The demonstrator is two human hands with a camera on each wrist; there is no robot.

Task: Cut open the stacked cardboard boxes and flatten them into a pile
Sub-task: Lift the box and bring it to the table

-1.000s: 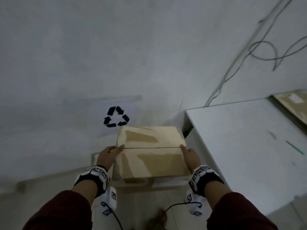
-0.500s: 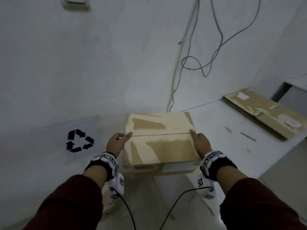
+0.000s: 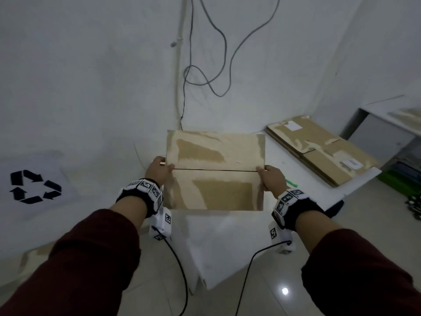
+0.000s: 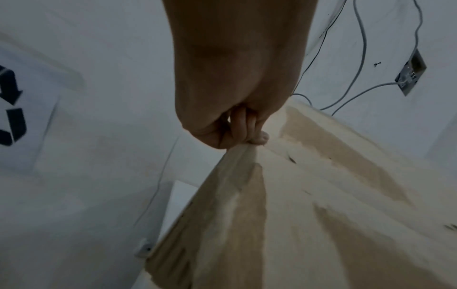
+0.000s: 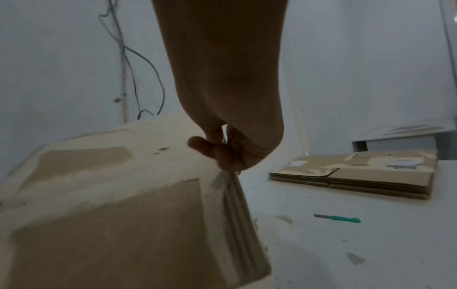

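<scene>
Cardboard in both hands, I have swung from the wall bearing the recycling symbol [image 3: 34,187] toward the white table [image 3: 307,185], a turn that over the past second has brought the finished pile into full view. At far left that black symbol, which sat just above the load a second ago, now lies well apart from it. My left hand [image 3: 159,171] grips the left edge of the cardboard box [image 3: 215,171], thumb on top at the centre seam and fingers [image 4: 243,128] curled beneath. The box, its top flaps meeting along a thin dark seam, hangs in the air between my hands and over the table's near corner, no longer in front of the bare wall; from the wrist views its edge looks layered, so I cannot tell how much depth it has. My right hand [image 3: 272,179] clamps the opposite edge the same way, thumb over, fingers under. Just beyond it lies the green-handled knife [image 5: 337,218], untouched on the tabletop, and farther right the stack of flattened boxes [image 3: 319,151] rests against the wall. I judge the carry nearly done: this box is about to land beside the blade for cutting and flattening.
</scene>
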